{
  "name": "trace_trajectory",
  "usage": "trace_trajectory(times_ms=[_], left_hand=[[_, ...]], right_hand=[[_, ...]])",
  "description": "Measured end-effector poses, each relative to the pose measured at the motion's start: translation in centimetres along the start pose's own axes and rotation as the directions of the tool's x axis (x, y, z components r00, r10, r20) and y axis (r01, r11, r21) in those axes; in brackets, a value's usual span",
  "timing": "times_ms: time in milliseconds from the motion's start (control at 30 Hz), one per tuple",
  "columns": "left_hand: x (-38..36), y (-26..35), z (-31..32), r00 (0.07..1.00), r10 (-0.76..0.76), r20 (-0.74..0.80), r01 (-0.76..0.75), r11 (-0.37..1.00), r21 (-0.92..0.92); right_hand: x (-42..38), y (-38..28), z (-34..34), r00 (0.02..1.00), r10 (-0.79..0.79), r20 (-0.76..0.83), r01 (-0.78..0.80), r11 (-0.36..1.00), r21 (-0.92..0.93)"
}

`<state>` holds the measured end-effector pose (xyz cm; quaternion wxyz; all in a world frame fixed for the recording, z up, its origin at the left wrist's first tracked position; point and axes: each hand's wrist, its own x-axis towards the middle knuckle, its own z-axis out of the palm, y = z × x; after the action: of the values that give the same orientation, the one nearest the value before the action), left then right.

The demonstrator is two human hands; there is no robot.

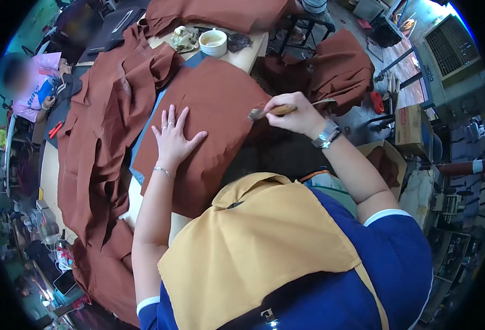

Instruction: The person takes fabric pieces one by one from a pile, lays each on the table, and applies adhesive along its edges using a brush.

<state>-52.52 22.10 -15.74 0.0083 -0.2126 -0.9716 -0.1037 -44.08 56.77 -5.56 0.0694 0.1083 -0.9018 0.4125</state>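
Observation:
My left hand (pixel 174 138) lies flat with fingers spread on a reddish-brown piece of leather or fabric (pixel 212 91) at the table's edge. A ring and a bracelet show on that hand and wrist. In my right hand (pixel 294 114) is a brush (pixel 256 114) with a light wooden handle, its bristles pointing left at the right edge of the brown piece. A metal watch is on the right wrist. Beyond the piece stands a white cup (pixel 213 43) of pale contents, between a crumpled whitish lump (pixel 184 39) and a dark lump (pixel 239 41).
Long brown sheets (pixel 102 110) drape along the left side and another (pixel 215 14) lies at the back. More brown material (pixel 336 71) hangs over a stand at the right. A person (pixel 36 88) in pink sits at the far left, near red-handled scissors (pixel 56 129). Cardboard boxes (pixel 410 132) stand right.

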Motion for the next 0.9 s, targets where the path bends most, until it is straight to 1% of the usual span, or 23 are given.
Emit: trace_trajectory(times_ms=[67,100,200,233,267,333,400,433,533,567,600,667,700,733,767,800,867,900], left_hand=[[1.1,-0.3,0.1,0.999,0.032,0.009,-0.031,0.999,-0.007],[1.6,-0.4,0.2,0.999,0.043,0.017,-0.044,0.999,0.006],[3.2,-0.5,0.3,0.995,0.093,0.024,-0.094,0.995,0.028],[3.7,-0.5,0.3,0.994,0.101,0.033,-0.102,0.994,0.032],[4.1,-0.4,0.4,0.993,0.115,0.037,-0.116,0.993,0.027],[4.9,-0.7,0.2,0.989,0.140,0.046,-0.141,0.990,0.022],[6.0,-0.8,0.2,0.985,0.163,0.065,-0.165,0.986,0.029],[6.4,-0.9,0.3,0.983,0.168,0.075,-0.171,0.985,0.029],[7.7,-1.0,0.5,0.980,0.190,0.065,-0.193,0.980,0.039],[7.4,-0.7,0.3,0.982,0.187,0.040,-0.189,0.981,0.053],[6.7,-0.8,0.5,0.985,0.172,-0.026,-0.170,0.983,0.070],[4.4,-0.6,1.2,0.976,0.164,-0.143,-0.149,0.983,0.107],[1.7,0.4,-0.2,0.985,0.089,-0.146,-0.082,0.995,0.058],[-1.1,0.8,-0.7,0.994,0.010,-0.113,-0.007,0.999,0.032],[-3.9,1.0,-1.0,0.997,-0.064,-0.052,0.066,0.997,0.035],[-5.6,0.9,-1.2,0.991,-0.135,0.009,0.134,0.990,0.044],[-6.6,0.3,-1.1,0.986,-0.164,-0.010,0.164,0.986,0.015],[-7.2,0.1,-0.9,0.982,-0.190,-0.023,0.190,0.982,-0.001]], right_hand=[[-0.4,0.8,-1.5,0.997,0.049,0.054,-0.045,0.997,-0.066],[-0.4,1.0,-2.4,0.998,0.049,0.037,-0.040,0.976,-0.213],[-0.1,-0.4,-1.2,0.997,-0.068,-0.039,0.068,0.998,-0.016],[0.1,-1.3,0.0,0.998,-0.067,-0.019,0.068,0.996,0.051],[-0.1,-0.2,1.3,0.998,-0.057,0.030,0.053,0.991,0.127],[-0.4,1.4,1.6,0.981,-0.194,-0.007,0.194,0.976,0.103],[-0.8,1.3,-1.0,1.000,-0.018,0.006,0.019,0.997,-0.077],[-0.8,1.3,-1.7,0.999,-0.055,0.004,0.054,0.973,-0.223],[-0.3,-0.8,0.7,0.988,-0.152,-0.029,0.152,0.988,-0.023],[-0.3,-1.0,1.9,0.990,-0.140,0.025,0.138,0.987,0.084],[-0.1,-0.6,2.9,0.974,-0.212,0.077,0.209,0.977,0.038],[-0.3,-0.3,3.3,0.983,-0.171,0.059,0.171,0.985,0.005],[-0.3,-0.1,3.2,0.983,-0.176,0.056,0.175,0.984,0.010],[-0.4,0.1,3.1,0.983,-0.175,0.046,0.175,0.985,0.015],[-0.6,0.3,2.9,0.985,-0.170,0.034,0.169,0.985,0.020],[-0.7,0.3,2.3,0.986,-0.164,0.032,0.164,0.986,-0.014],[-0.8,-0.5,0.2,0.997,-0.028,0.070,0.036,0.994,-0.105],[-0.7,-0.8,-0.2,0.999,-0.040,0.034,0.045,0.985,-0.164]])
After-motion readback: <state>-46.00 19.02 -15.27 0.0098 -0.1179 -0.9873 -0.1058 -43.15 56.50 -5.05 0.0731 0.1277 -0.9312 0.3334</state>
